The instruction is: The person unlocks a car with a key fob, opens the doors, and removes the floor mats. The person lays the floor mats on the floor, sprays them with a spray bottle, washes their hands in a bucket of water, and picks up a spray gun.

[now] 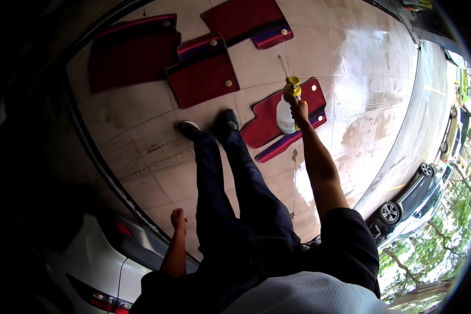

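Observation:
My right hand (299, 111) is stretched forward, its fingers wrapped round the yellow handle of a pump sprayer (285, 116). The sprayer has a whitish, see-through tank and a yellow head. Below it lies a dark red car floor mat (259, 124) with a blue and purple striped band and round pale buttons; the sprayer hides part of this mat. My left hand (178, 220) hangs low beside my left leg, its fingers curled closed, with nothing showing in them.
More red floor mats lie on the tiles ahead: one (204, 78) in the middle, one (133, 57) at left, one (240, 21) farther off. Wet patches (350, 57) shine at right. A silver car (97, 251) stands at lower left; parked cars (411, 201) stand outside.

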